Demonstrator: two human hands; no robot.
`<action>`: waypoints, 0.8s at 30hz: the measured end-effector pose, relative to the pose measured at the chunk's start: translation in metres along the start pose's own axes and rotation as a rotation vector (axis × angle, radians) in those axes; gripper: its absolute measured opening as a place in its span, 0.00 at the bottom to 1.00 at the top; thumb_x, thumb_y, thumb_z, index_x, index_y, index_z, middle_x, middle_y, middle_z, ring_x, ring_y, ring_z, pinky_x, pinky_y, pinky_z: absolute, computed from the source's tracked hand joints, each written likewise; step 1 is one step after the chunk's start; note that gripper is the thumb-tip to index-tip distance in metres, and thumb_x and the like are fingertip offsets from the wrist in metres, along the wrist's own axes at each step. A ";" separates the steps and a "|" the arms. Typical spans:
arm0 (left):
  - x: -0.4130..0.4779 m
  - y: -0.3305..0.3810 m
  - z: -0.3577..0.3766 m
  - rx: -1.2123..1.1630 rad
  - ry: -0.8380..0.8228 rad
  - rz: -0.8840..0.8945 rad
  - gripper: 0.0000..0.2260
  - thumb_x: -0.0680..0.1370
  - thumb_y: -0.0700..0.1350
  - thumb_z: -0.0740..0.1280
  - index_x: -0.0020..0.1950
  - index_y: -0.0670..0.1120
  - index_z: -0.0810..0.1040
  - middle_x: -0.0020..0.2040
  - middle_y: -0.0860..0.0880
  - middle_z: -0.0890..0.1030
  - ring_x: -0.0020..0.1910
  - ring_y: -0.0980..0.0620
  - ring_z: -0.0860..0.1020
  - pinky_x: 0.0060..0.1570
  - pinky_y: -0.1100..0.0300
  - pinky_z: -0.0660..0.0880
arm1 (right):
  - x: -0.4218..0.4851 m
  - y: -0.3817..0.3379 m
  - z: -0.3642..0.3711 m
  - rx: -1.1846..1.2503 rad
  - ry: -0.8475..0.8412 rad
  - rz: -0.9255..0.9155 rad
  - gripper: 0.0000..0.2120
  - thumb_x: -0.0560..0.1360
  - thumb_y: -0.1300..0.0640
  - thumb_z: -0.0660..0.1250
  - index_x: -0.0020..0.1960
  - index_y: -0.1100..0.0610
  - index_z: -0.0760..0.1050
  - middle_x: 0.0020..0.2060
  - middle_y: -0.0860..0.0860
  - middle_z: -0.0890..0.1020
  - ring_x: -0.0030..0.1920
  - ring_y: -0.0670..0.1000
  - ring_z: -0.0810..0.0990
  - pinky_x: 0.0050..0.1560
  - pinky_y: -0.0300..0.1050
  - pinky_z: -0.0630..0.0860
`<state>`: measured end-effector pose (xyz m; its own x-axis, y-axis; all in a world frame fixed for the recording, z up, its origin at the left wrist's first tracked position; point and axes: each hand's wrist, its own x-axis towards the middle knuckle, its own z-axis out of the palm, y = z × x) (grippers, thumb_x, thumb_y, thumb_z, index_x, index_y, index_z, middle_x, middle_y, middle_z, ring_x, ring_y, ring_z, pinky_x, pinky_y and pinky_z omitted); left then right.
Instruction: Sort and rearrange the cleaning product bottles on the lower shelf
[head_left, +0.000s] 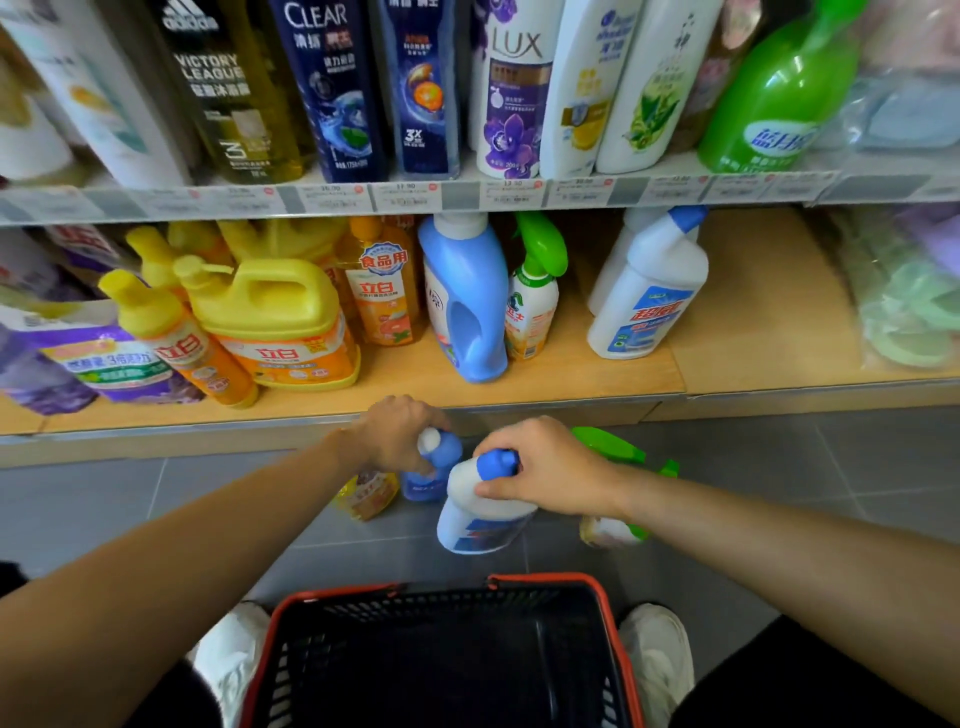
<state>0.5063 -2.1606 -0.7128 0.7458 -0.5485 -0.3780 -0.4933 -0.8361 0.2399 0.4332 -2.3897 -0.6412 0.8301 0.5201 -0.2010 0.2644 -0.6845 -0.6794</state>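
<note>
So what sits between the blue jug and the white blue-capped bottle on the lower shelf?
Head view: a green-trigger spray bottle beside the jug, then bare shelf.

Red-rimmed basket (441, 605) on grey floor (104, 509)

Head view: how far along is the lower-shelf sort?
Done: yellow bottles grouped left on the lower shelf, white cleaner bottle standing right. In hand: left hand grips a blue bottle, right hand a white blue-capped bottle. Left: orange bottle and green sprayer on the floor.

Bare forearms (208, 525), white sneakers (657, 660), dark trousers (789, 686).
</note>
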 end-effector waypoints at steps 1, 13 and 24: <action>-0.003 0.003 -0.012 -0.007 0.009 0.013 0.29 0.69 0.58 0.78 0.68 0.55 0.78 0.61 0.52 0.82 0.60 0.48 0.79 0.55 0.56 0.72 | -0.002 -0.005 -0.013 0.092 0.062 -0.016 0.12 0.71 0.51 0.78 0.50 0.55 0.84 0.38 0.44 0.83 0.37 0.38 0.77 0.40 0.33 0.70; -0.036 0.023 -0.114 -0.254 0.498 -0.002 0.28 0.64 0.55 0.83 0.62 0.53 0.84 0.54 0.54 0.85 0.50 0.54 0.81 0.50 0.57 0.76 | -0.020 -0.014 -0.147 0.539 0.634 -0.055 0.09 0.73 0.54 0.73 0.49 0.58 0.81 0.28 0.39 0.79 0.31 0.38 0.75 0.35 0.32 0.70; -0.016 0.030 -0.114 -0.306 0.634 0.028 0.25 0.66 0.49 0.83 0.61 0.50 0.85 0.54 0.50 0.86 0.44 0.53 0.80 0.48 0.53 0.79 | -0.014 0.060 -0.193 0.189 0.691 0.134 0.08 0.74 0.62 0.73 0.52 0.63 0.81 0.47 0.56 0.82 0.48 0.51 0.77 0.52 0.51 0.75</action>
<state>0.5303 -2.1780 -0.5979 0.8976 -0.3910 0.2036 -0.4376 -0.7349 0.5181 0.5318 -2.5364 -0.5431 0.9863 -0.0464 0.1582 0.1012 -0.5873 -0.8030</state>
